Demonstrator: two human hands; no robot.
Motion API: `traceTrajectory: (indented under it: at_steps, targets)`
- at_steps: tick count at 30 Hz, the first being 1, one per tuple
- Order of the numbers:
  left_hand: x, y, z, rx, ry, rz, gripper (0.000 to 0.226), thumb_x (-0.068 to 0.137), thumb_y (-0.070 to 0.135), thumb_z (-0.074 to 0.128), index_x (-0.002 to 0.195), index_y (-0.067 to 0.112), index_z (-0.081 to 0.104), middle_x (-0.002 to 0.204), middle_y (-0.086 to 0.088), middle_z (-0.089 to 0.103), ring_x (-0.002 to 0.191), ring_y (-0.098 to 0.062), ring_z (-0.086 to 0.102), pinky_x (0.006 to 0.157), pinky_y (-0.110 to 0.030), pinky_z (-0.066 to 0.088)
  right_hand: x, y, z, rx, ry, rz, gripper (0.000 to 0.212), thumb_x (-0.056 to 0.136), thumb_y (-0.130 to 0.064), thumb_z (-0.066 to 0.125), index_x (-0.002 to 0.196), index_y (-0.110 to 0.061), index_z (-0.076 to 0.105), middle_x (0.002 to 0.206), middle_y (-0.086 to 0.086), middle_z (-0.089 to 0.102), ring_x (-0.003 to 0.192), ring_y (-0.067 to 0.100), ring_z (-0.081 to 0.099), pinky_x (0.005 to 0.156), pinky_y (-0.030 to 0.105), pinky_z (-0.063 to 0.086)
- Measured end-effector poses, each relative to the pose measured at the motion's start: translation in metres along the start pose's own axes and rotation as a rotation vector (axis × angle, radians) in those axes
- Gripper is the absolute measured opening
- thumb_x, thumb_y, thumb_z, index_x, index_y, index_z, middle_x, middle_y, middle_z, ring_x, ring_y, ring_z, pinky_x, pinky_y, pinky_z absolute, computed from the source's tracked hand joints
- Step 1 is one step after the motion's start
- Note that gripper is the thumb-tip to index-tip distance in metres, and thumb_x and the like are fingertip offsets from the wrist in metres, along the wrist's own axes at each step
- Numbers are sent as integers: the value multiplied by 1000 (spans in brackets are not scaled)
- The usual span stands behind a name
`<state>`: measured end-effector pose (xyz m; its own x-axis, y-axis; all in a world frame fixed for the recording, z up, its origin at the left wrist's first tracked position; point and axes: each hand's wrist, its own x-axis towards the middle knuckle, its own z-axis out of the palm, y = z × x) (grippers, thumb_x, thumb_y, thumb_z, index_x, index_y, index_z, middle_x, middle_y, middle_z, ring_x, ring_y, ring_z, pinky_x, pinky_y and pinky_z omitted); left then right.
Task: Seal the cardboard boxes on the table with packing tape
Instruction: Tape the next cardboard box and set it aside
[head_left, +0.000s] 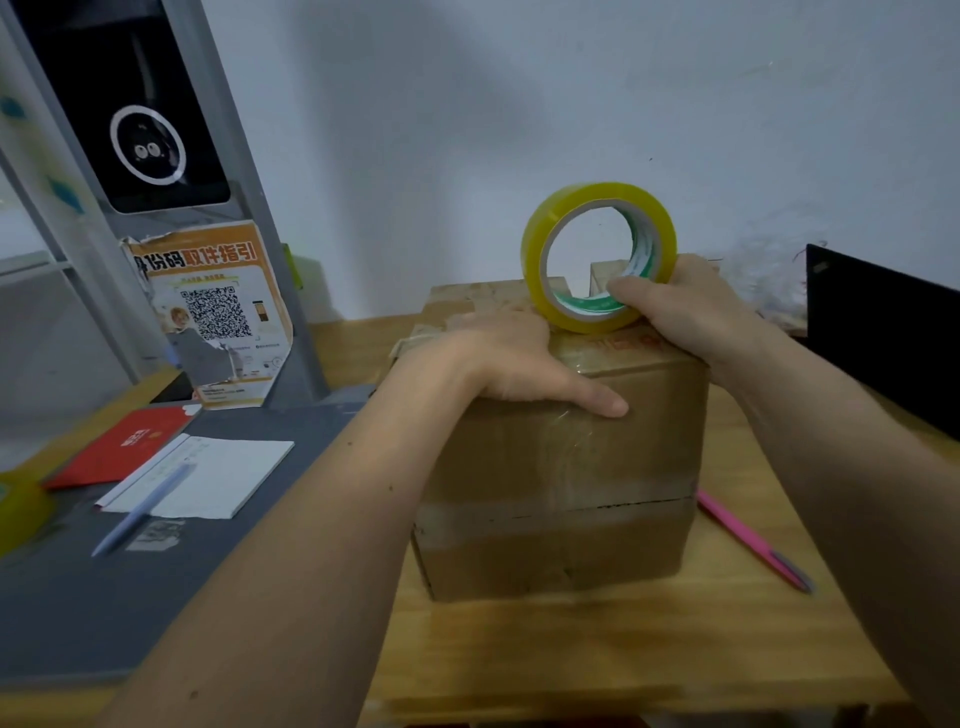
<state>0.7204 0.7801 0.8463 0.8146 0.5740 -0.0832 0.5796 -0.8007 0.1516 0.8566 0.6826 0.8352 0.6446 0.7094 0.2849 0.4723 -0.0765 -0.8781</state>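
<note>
A brown cardboard box (561, 478) stands on the wooden table (623, 639) in front of me. A yellow roll of packing tape (545, 244) stands on edge on the box's top. My right hand (691, 312) grips the roll, fingers through its core. My left hand (509, 364) lies flat on the top near edge, its thumb pressing clear tape down onto the front face. Another box's flaps (605, 273) show behind the roll.
A pink pen (748, 540) lies right of the box. To the left are a grey mat (78, 613), a white notepad (228, 478) with a blue pen (145, 509), a red booklet (119, 447), another yellow tape roll (21, 509) and a QR poster (218, 312). A black laptop (883, 332) stands at right.
</note>
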Motion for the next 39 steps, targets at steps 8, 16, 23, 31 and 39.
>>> traceTrajectory:
  at_steps: [8, 16, 23, 31, 39]
  targets:
    - [-7, 7, -4, 23, 8, -36, 122, 55, 91, 63, 151, 23, 32, 155, -2, 39, 138, -28, 40, 111, -50, 37, 10, 2, -29, 88, 160, 61, 11, 92, -8, 57, 100, -13, 63, 73, 2, 57, 58, 14, 50, 35, 16, 38]
    - [-6, 3, -4, 42, -2, 2, 123, 60, 89, 61, 158, 28, 17, 163, 2, 25, 147, -25, 28, 118, -48, 27, 2, 19, -9, 327, 147, 97, 12, 85, -20, 72, 97, -19, 68, 93, 1, 71, 81, 15, 68, 71, 30, 54]
    - [5, 22, -2, -2, -19, 28, 109, 59, 87, 66, 147, 28, 40, 146, 2, 47, 129, -23, 48, 108, -43, 42, 3, 17, -2, 160, 228, 3, 18, 89, -14, 60, 90, 3, 66, 89, 25, 67, 74, 32, 60, 66, 34, 42]
    - [6, 29, 5, 61, 63, 11, 115, 55, 95, 57, 146, 26, 44, 147, -1, 48, 132, -26, 46, 108, -42, 40, 2, 8, -15, 35, 143, -78, 18, 90, -7, 55, 74, -15, 56, 69, 7, 49, 61, 16, 45, 52, 26, 33]
    - [0, 27, 1, 29, 66, -13, 123, 57, 91, 61, 152, 19, 32, 156, -3, 38, 140, -28, 38, 112, -47, 35, 16, 23, -53, 492, 153, 180, 23, 94, -2, 54, 117, 2, 55, 94, 19, 65, 73, 23, 71, 47, 33, 56]
